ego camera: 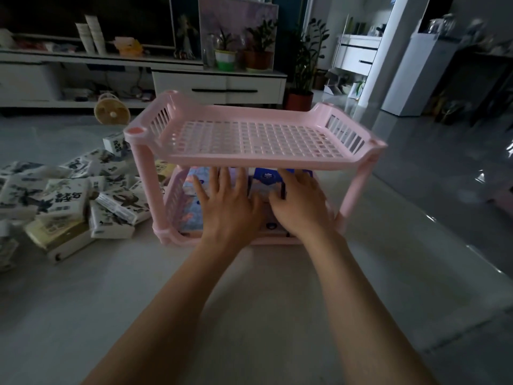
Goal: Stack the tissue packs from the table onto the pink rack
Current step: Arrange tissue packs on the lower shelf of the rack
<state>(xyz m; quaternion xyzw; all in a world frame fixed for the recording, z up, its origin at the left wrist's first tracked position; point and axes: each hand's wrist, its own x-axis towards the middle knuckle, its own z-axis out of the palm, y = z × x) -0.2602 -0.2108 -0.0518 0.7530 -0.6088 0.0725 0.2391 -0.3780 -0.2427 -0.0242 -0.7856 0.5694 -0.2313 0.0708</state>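
Observation:
A pink two-tier rack [249,159] stands on the pale surface in front of me. Its top shelf holds nothing. The lower shelf holds blue and pink patterned tissue packs [191,180] and a dark blue pack [266,175]. My left hand [224,204] lies flat with fingers spread on the packs at the lower shelf's front. My right hand [299,204] rests on the dark blue pack beside it, fingers curled over its near edge. A heap of white tissue packs with black ink print [66,201] lies to the left of the rack.
A small beige fan [112,108] sits behind the heap. A white TV cabinet [219,86] with potted plants [259,48] runs along the back. A glossy dark floor and a white cabinet [416,76] lie to the right.

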